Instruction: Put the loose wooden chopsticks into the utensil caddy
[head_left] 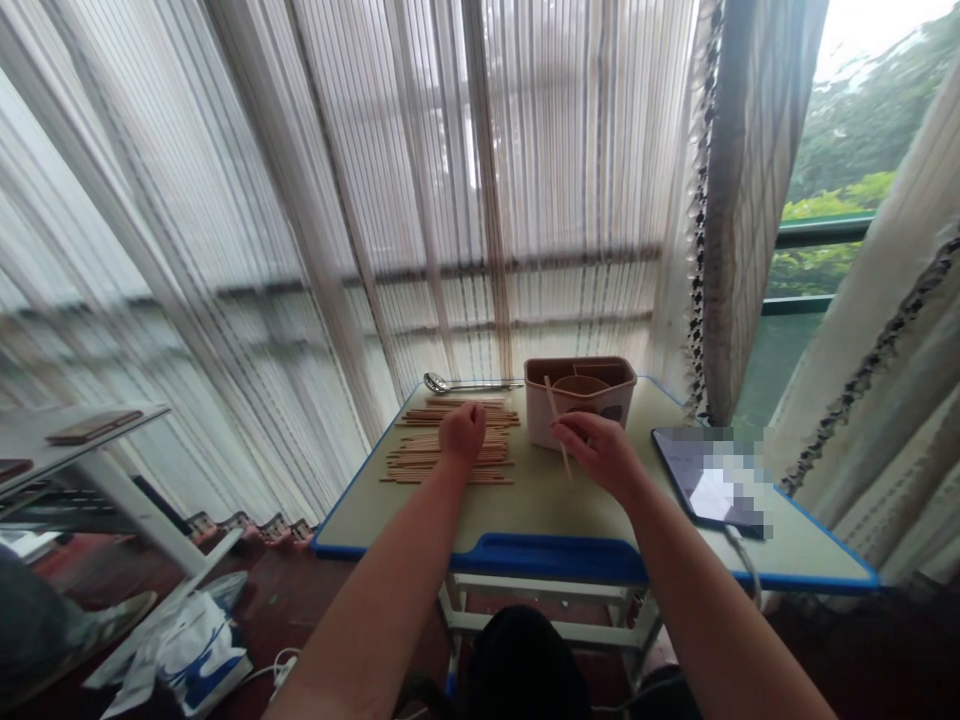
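My right hand (592, 447) pinches one pale wooden chopstick (553, 402), held steeply tilted in front of the cutlery holder. The cutlery holder (537, 420) has a brown rim, light walls and inner compartments. Over rows of loose chopsticks (401, 465) on the desk's left side, my left hand (463, 432) is closed like a fist; what its fingers hold, if anything, is hidden. Behind the chopsticks lies a metal slotted spoon (439, 384), its handle pointing toward the holder.
A tablet or large phone (701, 475) with a cable lies on the right of the blue-edged desk (555, 510). Striped curtains (525, 200) hang behind it. Left are another table (112, 435), a person's shoe (124, 615) and a white-and-blue bag (199, 645) on the floor.
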